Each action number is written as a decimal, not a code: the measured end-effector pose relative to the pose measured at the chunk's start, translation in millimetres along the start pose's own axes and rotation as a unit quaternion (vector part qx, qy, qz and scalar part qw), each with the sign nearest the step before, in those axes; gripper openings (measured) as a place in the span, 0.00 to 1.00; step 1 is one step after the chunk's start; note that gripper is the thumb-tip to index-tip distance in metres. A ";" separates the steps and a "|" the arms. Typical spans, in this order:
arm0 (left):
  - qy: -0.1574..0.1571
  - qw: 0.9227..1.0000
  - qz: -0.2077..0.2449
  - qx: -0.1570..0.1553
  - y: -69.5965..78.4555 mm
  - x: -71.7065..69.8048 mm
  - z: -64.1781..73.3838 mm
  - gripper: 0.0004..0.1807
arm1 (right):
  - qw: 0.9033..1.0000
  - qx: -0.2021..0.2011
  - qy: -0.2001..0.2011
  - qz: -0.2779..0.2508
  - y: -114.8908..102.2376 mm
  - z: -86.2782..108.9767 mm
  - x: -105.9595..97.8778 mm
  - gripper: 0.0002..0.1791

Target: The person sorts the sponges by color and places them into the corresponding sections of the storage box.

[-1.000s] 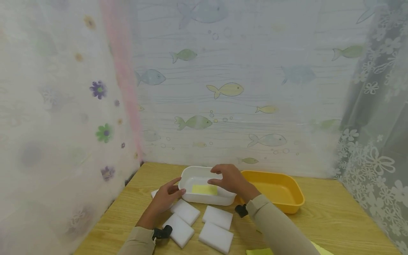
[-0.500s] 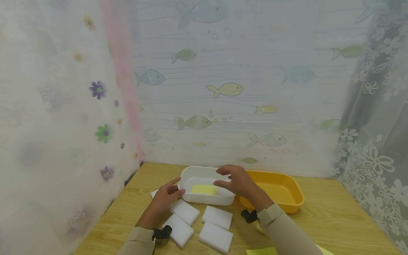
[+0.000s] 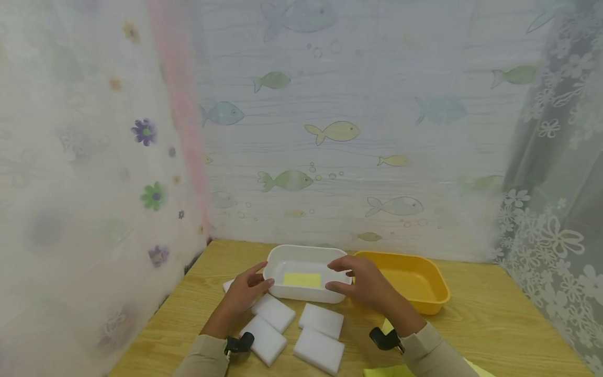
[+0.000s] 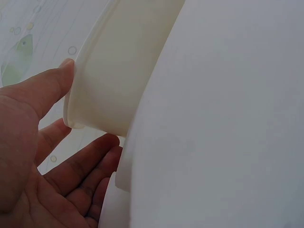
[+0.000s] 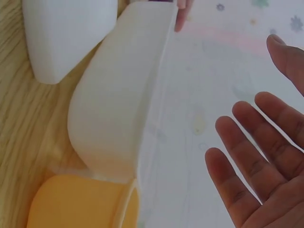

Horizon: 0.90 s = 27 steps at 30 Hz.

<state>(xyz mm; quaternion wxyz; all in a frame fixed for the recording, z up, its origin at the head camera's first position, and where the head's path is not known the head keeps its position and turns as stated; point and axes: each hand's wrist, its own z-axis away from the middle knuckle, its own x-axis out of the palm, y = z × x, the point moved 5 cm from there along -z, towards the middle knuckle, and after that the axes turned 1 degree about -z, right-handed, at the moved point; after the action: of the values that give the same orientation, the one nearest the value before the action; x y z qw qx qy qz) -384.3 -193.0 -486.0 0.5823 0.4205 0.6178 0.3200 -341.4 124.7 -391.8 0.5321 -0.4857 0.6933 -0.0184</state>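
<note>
My left hand [image 3: 245, 290] grips the left end of a white plastic tub [image 3: 301, 293], with thumb and fingers at its rim; in the left wrist view the thumb lies against the rim [image 4: 70, 102]. Inside the tub lies a flat yellow rectangle [image 3: 302, 280]. My right hand [image 3: 365, 277] hovers at the tub's right end, thumb and fingers spread apart and nothing between them. The right wrist view shows its fingers [image 5: 247, 173] fairly straight, apart from the tub.
A yellow-orange tub [image 3: 414, 283] stands right of the white one. Several white sponge-like blocks [image 3: 320, 350] lie on the wooden table [image 3: 494, 314] in front. Yellow pieces [image 3: 388, 372] lie at the front right, partly behind the right arm. Patterned curtains [image 3: 377, 104] hang behind.
My right hand has moved right and slightly down, from above the inside of the white tub to its right end. The left hand and both tubs stay where they were.
</note>
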 end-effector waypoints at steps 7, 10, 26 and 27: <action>0.002 1.000 -0.002 -0.002 0.5 0.0 0.2 0.39 | 1.000 0.002 0.027 -0.006 1.4 18.7 -11.1 0.22; 0.002 1.000 -0.003 -0.002 1.0 0.1 0.4 0.39 | 0.999 0.010 0.032 -0.017 2.8 29.3 -15.0 0.21; -0.002 1.000 -0.005 0.002 0.0 -0.3 -0.1 0.39 | 0.997 0.041 0.059 -0.026 19.4 83.8 -42.2 0.16; -0.003 1.000 -0.003 0.001 -0.2 -0.2 -0.1 0.39 | 0.997 0.047 0.059 -0.034 19.7 87.1 -44.0 0.16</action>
<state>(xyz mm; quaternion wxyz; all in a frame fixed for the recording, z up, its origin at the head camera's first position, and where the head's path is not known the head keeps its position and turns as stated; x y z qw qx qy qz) -384.4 -193.3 -486.1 0.5844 0.4207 0.6176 0.3163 -290.1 208.4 -408.5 0.5114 -0.4816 0.7050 -0.0977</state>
